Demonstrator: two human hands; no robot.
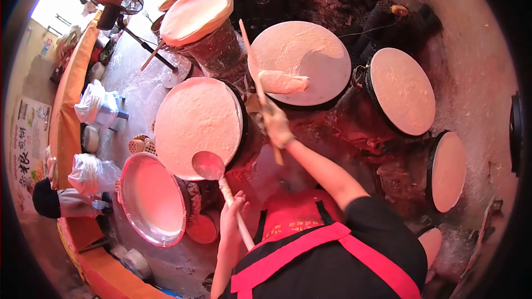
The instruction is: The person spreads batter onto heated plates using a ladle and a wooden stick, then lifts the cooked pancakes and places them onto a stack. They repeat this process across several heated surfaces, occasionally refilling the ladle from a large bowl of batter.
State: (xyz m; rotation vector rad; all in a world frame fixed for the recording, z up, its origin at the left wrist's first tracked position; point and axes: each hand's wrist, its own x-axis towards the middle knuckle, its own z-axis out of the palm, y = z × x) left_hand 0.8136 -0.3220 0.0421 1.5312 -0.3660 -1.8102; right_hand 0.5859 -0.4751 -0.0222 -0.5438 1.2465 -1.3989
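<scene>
My left hand (231, 213) is wrapped round the pale handle of a ladle (208, 165). The ladle's bowl rests over the near edge of a round griddle covered with batter (194, 122). My right hand (276, 124) grips a long wooden stick (252, 58), which slants up beside another round griddle (327, 77). A thick roll of batter (284, 82) lies on that griddle's near left part, touching or just beside the stick. Batter covers the griddle's far side, while a smooth paler area shows towards the near right.
A basin of batter (152, 199) stands at the lower left. Two more coated griddles (403, 91) are on the right. A stack of round flat sheets (197, 15) sits at the upper left, near a fan (116, 0). A person in a dark cap (46, 199) is at far left.
</scene>
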